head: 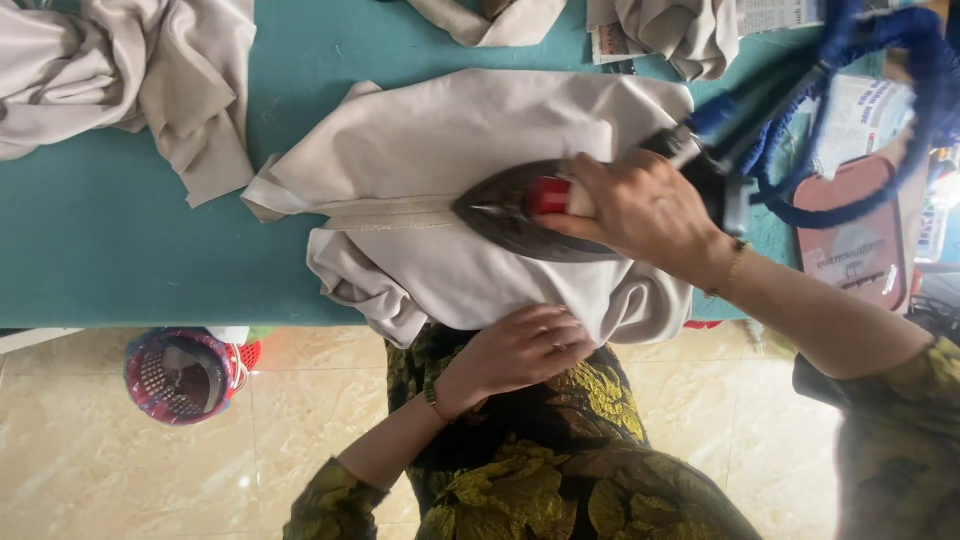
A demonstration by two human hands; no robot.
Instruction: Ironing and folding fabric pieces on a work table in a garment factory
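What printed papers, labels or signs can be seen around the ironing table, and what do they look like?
Newspaper sheets: top edge of the table, partly under beige cloth, white with dark print.
Printed paper: right side, behind the blue hose, white with blue print.
Reddish pad with a white label: right end, rounded rectangle.

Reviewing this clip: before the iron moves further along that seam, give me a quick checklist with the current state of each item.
1. Right hand grips the iron by its handle: ok.
2. Left hand rests on the beige cloth at the table's near edge, apart from the iron: ok.
3. Iron's tip sits on the folded seam strip: ok.
4. Cloth ahead of the tip lies flat: not ok, there are wrinkles at the left end.
5. Blue hose loops behind the iron, clear of the cloth being pressed: ok.
6. Whether the iron is hot: cannot tell.
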